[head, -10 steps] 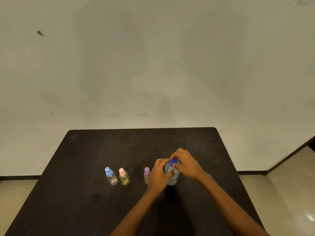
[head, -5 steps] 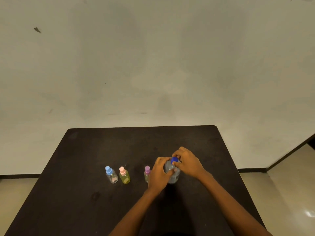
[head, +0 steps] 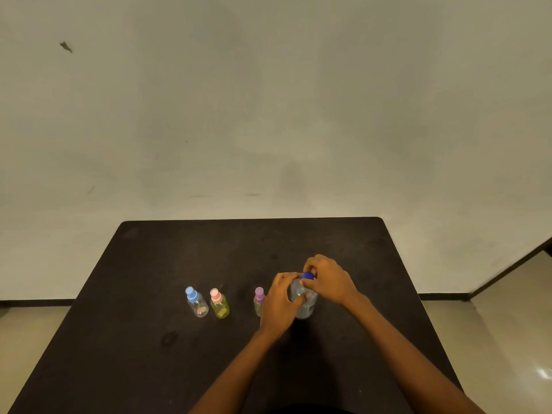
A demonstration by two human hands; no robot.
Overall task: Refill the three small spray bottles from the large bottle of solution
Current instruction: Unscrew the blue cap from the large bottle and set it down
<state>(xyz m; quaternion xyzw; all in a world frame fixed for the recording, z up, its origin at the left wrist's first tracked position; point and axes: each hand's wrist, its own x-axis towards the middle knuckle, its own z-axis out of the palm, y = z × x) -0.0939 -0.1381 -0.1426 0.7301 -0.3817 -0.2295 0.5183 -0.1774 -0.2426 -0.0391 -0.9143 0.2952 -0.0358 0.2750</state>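
On dark table [head: 149, 354] against pale wall [head: 268, 100], glossy floor [head: 507, 339] at right: left hand [head: 279, 306] grips large bottle [head: 305, 309]; right hand [head: 328, 282] pinches blue cap [head: 307, 275].

Matt black rectangular tabletop [head: 149, 369] w/ rounded far corners fills the lower middle, its far edge near a plain off-white wall [head: 268, 100]; a dull darker smudge [head: 169, 338] sits on the top, near-left. Wall has a small dark chipped mark [head: 66, 46] high up at left & a few faint short scuffs [head: 252, 194] low down. Thin black skirting strip [head: 35, 302] runs along the wall foot, beige glossy floor [head: 507, 339] shows either side of the table w/ a bright glare spot [head: 542, 373] at far right, & a dark slanted frame edge [head: 507, 270] cuts the right side
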